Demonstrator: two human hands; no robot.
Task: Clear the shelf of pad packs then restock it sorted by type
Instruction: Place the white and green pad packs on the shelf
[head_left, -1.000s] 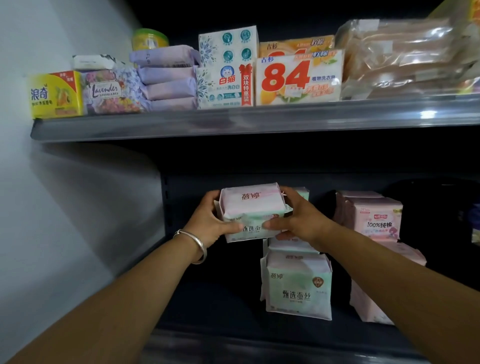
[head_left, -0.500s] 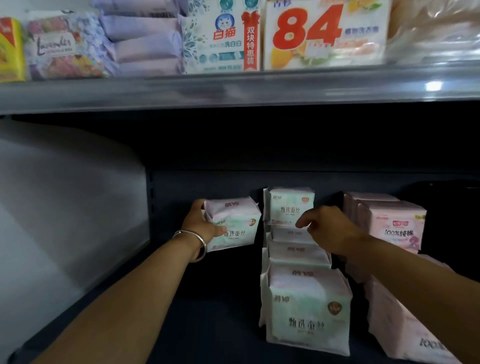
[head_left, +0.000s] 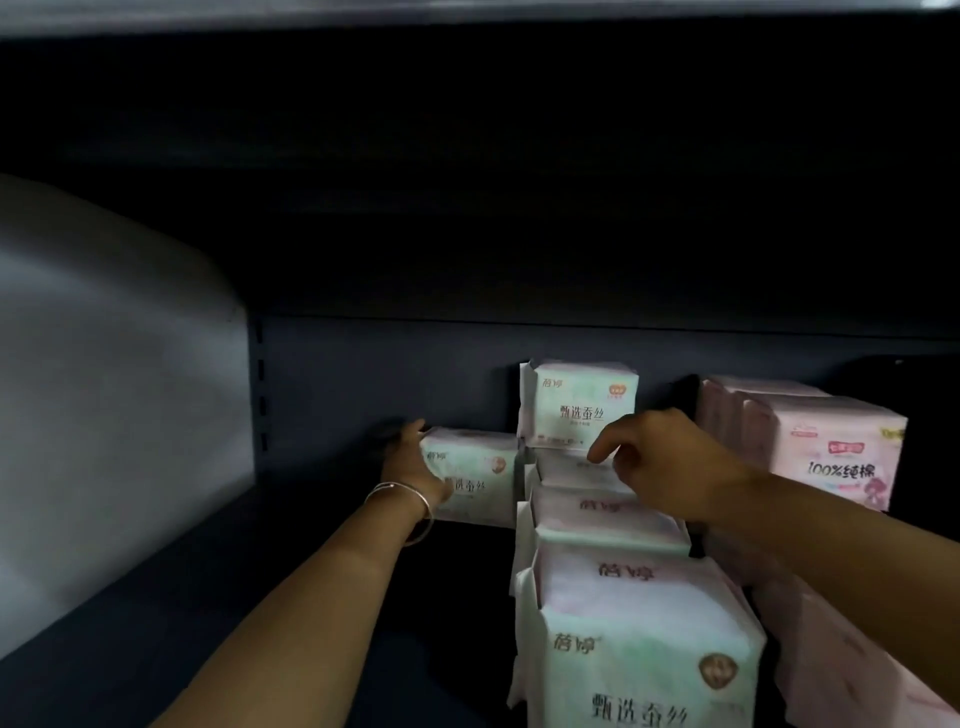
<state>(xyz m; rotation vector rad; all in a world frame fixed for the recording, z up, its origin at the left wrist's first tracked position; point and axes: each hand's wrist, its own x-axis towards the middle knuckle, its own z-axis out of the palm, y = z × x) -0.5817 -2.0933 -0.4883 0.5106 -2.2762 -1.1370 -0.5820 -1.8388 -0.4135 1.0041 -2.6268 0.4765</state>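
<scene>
My left hand (head_left: 415, 467) grips a green-and-white pad pack (head_left: 475, 475) that stands on the dark shelf floor (head_left: 234, 623) against the back wall, left of a row of like packs. That row runs from a rear pack (head_left: 579, 405) to a front pack (head_left: 639, 644). My right hand (head_left: 670, 462) hovers over the middle of the row with fingers loosely curled, holding nothing. To the right stand pink pad packs (head_left: 831, 452) in their own row.
A pale side wall (head_left: 104, 389) closes the shelf on the left. The edge of the shelf above (head_left: 467, 13) runs across the top of the view. The back panel (head_left: 389, 374) is dark grey.
My left hand has carried the green pack down and set it on the shelf left of the row. My right hand let go of it and now hovers over the row. The view dropped lower.
</scene>
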